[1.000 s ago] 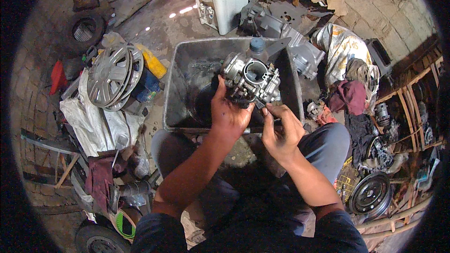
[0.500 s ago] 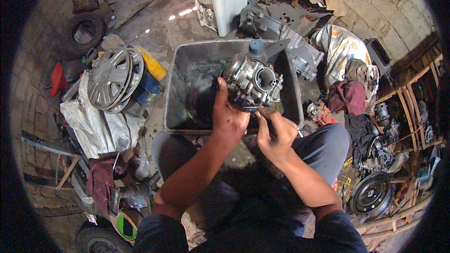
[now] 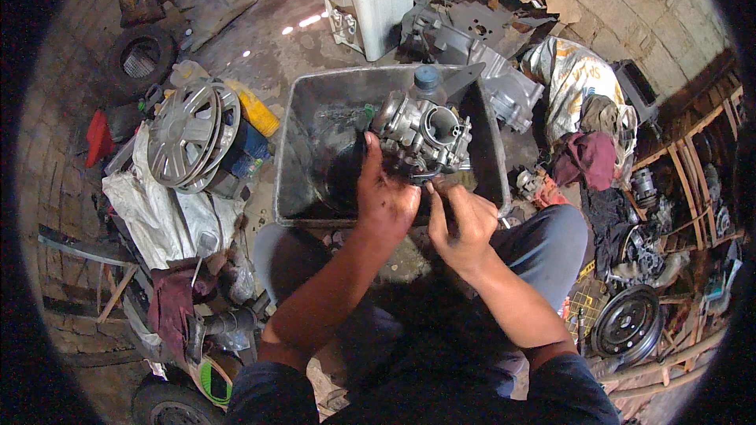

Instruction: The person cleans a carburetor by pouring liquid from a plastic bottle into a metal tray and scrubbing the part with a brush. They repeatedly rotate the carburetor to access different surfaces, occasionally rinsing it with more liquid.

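My left hand (image 3: 383, 197) grips a grey metal carburetor (image 3: 423, 135) from below and holds it over a dark metal tray (image 3: 303, 153). My right hand (image 3: 461, 220) is closed just under the carburetor's near side, its fingers pinched on a thin tool or small part that I cannot make out. Both hands are smeared with dark grease. A bottle with a blue cap (image 3: 426, 80) stands in the tray behind the carburetor.
A white plastic tank (image 3: 370, 0) stands beyond the tray. Silver hubcaps (image 3: 189, 135), a yellow bottle (image 3: 256, 110) and white sacks (image 3: 157, 212) lie at left. Engine parts (image 3: 488, 55), rags (image 3: 587, 159) and a wheel (image 3: 626, 323) crowd the right. My knees flank the tray.
Both hands and the carburetor sit slightly lower and more to the right in the picture than before. The right hand has drawn closer under the carburetor.
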`<move>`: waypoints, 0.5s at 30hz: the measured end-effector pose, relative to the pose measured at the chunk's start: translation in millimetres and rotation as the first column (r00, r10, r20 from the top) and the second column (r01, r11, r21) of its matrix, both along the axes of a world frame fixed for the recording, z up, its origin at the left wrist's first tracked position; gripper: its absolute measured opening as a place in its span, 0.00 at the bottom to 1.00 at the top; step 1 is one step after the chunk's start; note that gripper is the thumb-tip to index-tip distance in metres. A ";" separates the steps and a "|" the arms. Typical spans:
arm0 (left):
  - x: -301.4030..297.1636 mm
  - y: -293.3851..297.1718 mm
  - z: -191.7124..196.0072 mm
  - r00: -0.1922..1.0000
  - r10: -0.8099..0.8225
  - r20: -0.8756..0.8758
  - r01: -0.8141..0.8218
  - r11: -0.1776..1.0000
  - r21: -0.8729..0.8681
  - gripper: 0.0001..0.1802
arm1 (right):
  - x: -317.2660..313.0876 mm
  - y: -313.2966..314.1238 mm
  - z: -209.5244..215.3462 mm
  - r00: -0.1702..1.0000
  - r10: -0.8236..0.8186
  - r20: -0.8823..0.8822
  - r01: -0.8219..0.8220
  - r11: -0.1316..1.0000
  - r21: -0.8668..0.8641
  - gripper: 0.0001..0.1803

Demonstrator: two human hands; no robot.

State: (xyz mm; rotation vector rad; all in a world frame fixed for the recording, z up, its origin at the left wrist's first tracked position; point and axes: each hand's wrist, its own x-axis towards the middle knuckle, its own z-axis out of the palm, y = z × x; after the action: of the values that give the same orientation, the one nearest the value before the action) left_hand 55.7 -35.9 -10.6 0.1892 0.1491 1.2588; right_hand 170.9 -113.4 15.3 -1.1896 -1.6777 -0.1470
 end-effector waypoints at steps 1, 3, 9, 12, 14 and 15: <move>1.4 0.7 0.6 1.000 0.024 -0.019 -0.024 1.000 -0.015 0.25 | -2.5 1.5 3.2 0.994 0.008 -0.106 -0.012 0.999 -0.032 0.05; 1.4 1.3 2.3 1.000 0.026 -0.008 -0.026 0.999 0.043 0.25 | 0.5 2.2 7.9 0.972 0.032 -0.234 -0.068 0.987 -0.148 0.04; -6.2 -0.8 -1.5 0.924 0.162 -0.347 -0.073 0.964 0.256 0.25 | 17.8 6.3 34.8 0.945 0.134 -0.297 -0.250 0.883 -0.397 0.01; -6.5 0.0 2.3 0.984 0.027 -0.176 -0.014 0.997 0.075 0.25 | 18.7 6.9 29.4 0.924 0.153 -0.349 -0.269 0.911 -0.312 0.02; -4.4 -0.1 5.8 0.994 -0.010 -0.111 0.015 0.999 0.040 0.25 | 19.2 4.5 24.0 0.938 0.154 -0.310 -0.245 0.927 -0.283 0.05; -3.0 -1.5 5.0 0.988 0.014 -0.155 -0.001 0.997 0.083 0.24 | 18.8 3.2 22.1 0.944 0.156 -0.289 -0.237 0.933 -0.270 0.06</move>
State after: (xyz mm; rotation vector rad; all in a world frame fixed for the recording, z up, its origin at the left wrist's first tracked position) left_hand 52.7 -37.4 -5.6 0.3588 0.2319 1.2583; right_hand 189.7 -110.2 37.5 -1.1923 -1.6056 0.3930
